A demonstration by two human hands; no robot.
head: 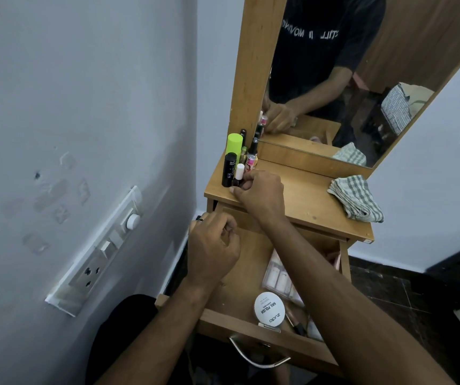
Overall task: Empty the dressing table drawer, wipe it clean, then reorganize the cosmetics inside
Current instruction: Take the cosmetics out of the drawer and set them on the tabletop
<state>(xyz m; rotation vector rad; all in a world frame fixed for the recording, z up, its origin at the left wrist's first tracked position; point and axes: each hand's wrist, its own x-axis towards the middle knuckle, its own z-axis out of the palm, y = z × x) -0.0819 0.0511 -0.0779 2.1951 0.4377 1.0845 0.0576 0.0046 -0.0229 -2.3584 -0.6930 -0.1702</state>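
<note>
The wooden drawer (251,326) of the dressing table stands pulled out below the tabletop (301,198). Inside lie a round white nail polish remover tub (269,309), a clear pack of pale tubes (279,276) and a few small items at the right. My right hand (259,193) rests on the tabletop's left edge, fingers closed on a small nail polish bottle with a white cap (239,175). It stands beside a black tube (229,169) and a lime-green capped bottle (234,143). My left hand (212,251) hovers over the drawer's left side, fingers curled, with nothing visible in it.
A folded green-checked cloth (358,198) lies on the tabletop's right side. A mirror (334,79) stands behind. The wall at left carries a switch and socket panel (98,254). The drawer's metal handle (256,354) hangs in front, above the dark floor.
</note>
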